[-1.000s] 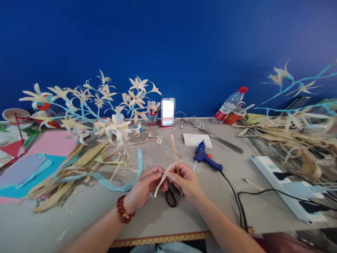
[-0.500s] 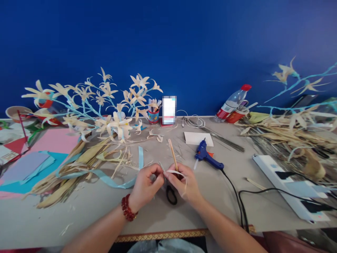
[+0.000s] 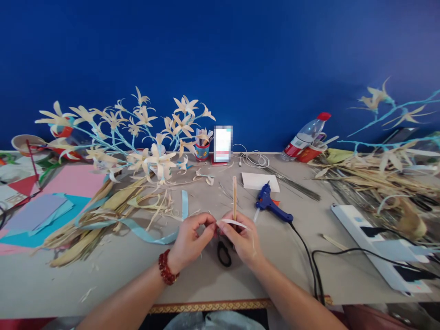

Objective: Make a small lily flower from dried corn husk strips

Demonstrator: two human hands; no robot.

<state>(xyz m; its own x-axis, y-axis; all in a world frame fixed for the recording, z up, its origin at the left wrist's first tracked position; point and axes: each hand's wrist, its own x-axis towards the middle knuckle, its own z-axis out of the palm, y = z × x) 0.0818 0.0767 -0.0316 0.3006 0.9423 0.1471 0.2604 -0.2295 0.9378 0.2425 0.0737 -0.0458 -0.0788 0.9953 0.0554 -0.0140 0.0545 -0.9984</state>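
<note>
Both hands meet over the middle of the table, fingertips almost touching. My left hand (image 3: pixel 194 237), with a red bead bracelet (image 3: pixel 167 267) on the wrist, is closed in a pinch; what lies between its fingertips is too small to make out. My right hand (image 3: pixel 242 236) is closed around a thin wooden stick (image 3: pixel 234 197) that points up and away. Between its thumb and finger runs a narrow pale strip (image 3: pixel 235 223), which curls back over the hand. Below the hands lies a pair of scissors (image 3: pixel 224 255); its black handle shows, the rest is mostly hidden.
A blue glue gun (image 3: pixel 270 201) with a black cord lies right of my hands, near a white power strip (image 3: pixel 364 247). Dried husks (image 3: pixel 99 220) and light-blue ribbon (image 3: pixel 147 236) lie left. Branches of pale flowers (image 3: pixel 160 160), a phone (image 3: pixel 223 144) and a bottle (image 3: pixel 304 135) stand behind.
The stick in my right hand has swung from leaning left to nearly upright. The pale strip has shifted slightly right with my fingers. My left hand stays pinched, moved slightly right.
</note>
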